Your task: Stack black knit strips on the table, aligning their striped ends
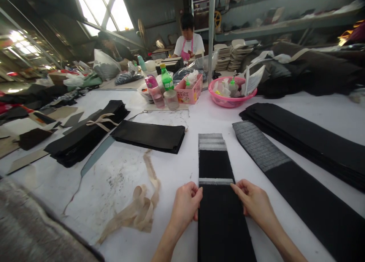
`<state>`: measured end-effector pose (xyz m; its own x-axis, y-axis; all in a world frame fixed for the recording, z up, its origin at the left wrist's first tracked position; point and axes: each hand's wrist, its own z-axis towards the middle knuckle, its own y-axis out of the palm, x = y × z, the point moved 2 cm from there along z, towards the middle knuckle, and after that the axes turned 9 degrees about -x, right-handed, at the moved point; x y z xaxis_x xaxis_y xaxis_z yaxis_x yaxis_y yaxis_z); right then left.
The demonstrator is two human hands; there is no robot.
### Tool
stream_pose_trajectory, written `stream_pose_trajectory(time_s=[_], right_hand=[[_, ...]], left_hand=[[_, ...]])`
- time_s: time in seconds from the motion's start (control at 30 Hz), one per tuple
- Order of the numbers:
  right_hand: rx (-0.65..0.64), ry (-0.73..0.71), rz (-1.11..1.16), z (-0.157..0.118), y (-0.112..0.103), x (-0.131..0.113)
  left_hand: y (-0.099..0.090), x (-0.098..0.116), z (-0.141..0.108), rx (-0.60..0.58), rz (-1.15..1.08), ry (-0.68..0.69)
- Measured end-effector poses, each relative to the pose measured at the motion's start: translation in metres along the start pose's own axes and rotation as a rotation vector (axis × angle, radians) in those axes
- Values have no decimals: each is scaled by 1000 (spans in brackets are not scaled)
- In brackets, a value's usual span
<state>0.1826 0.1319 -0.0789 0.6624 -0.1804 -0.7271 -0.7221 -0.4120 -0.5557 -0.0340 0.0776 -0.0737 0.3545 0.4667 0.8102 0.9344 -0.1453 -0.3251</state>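
Note:
A long black strip [221, 220] with a grey band along its far edge lies in front of me, over other black strips [213, 163] whose grey ends show in steps beyond it. My left hand [186, 199] pinches the strip's left edge near the grey band. On the opposite edge, my right hand [252, 197] grips it between thumb and fingers. To the right lies a fanned row of more black strips [310, 201] with grey overlapping ends [264, 148]. The undersides of the fingers are partly hidden.
A black stack [149, 134], a tied black bundle [88, 132] and a loose beige ribbon [142, 212] lie left. Another black pile [308, 132] is far right. A pink basin [232, 92], pink box [189, 91] and green bottle [167, 77] stand behind. A person [188, 41] sits beyond.

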Motion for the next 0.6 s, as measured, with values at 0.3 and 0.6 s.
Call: stream_pose_trajectory(time_s=[0.3, 0.6], right_hand=[[2, 5, 39, -2, -1, -4], [12, 6, 53, -3, -3, -7]], left_hand=[[0, 8, 0, -11, 13, -11], [1, 7, -1, -10, 34, -23]])
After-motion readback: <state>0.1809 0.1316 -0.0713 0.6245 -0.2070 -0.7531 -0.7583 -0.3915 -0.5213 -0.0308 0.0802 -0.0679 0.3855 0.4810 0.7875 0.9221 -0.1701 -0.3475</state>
